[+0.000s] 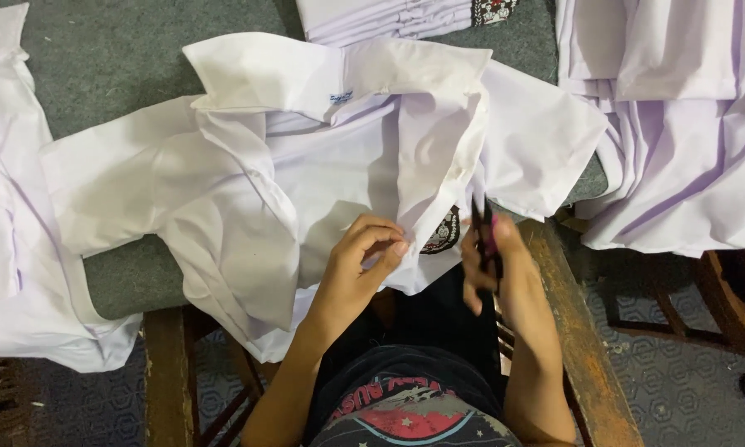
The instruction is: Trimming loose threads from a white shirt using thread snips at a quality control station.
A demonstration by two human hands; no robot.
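Pinching shirt [306, 174] — left hand [360, 265]; right hand [492, 257] grips scissors [487, 236].

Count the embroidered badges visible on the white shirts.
2: one badge on the shirt pinched by the left hand, another badge on the folded stack at top. Others may be hidden.

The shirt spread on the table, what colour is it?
White shirt, seen in the head view.
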